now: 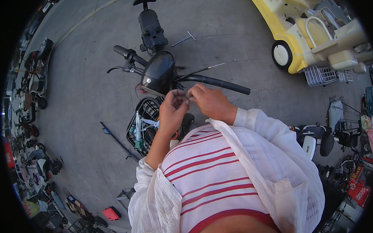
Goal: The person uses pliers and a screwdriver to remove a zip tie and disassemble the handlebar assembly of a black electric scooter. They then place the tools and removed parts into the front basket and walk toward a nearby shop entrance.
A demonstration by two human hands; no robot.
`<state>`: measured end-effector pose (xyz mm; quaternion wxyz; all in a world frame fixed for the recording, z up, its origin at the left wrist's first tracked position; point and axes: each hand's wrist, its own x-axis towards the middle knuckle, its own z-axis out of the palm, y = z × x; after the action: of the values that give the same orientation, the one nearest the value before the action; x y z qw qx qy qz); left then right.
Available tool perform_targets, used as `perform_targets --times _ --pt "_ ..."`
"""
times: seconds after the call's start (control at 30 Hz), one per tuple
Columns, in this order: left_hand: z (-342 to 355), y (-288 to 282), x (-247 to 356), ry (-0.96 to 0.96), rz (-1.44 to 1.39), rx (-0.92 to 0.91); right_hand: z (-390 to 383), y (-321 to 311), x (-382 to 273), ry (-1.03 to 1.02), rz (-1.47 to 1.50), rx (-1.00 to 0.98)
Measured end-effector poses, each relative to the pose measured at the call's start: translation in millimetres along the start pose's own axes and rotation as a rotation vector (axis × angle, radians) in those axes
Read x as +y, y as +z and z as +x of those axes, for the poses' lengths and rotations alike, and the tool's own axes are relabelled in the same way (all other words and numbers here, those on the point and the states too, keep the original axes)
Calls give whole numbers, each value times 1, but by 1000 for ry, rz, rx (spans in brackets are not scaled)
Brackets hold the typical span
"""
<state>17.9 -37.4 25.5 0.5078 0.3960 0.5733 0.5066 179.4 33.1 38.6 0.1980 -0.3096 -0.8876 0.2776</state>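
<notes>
My left hand (173, 108) and my right hand (212, 101) meet in front of my chest, fingertips pinched together. Whatever they pinch is too small to make out. Just beyond them stands a scooter with a dark rounded headlight housing (159, 73). Its left handlebar carries a black grip (122, 51) and a brake lever (114, 70). The right handlebar (218, 83) is a bare black tube, and a loose brake cable (211, 67) sticks out beside it. A black wire basket (142, 126) with tools in it hangs under the housing, partly hidden by my left forearm.
A T-shaped wrench (185, 39) lies on the concrete floor beyond the scooter's black seat (152, 29). At the far right stands a yellow cart (299, 38). Parked scooters (35, 89) line the left side, and a red case (112, 213) sits at the lower left.
</notes>
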Motion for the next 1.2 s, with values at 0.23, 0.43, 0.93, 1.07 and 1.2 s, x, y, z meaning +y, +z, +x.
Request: perform_targets --times 0.23,0.43,0.93,1.07,1.2 --pt "12 3 -3 -8 66 137 10 10 11 115 124 177" --pt "21 7 -15 -5 3 159 16 23 16 158 225 184" --pt "25 15 -21 -6 137 282 15 26 18 219 318 209" --pt "26 15 -23 6 147 296 15 27 18 205 315 218" --pt "27 16 -27 36 144 310 16 27 18 214 313 206"
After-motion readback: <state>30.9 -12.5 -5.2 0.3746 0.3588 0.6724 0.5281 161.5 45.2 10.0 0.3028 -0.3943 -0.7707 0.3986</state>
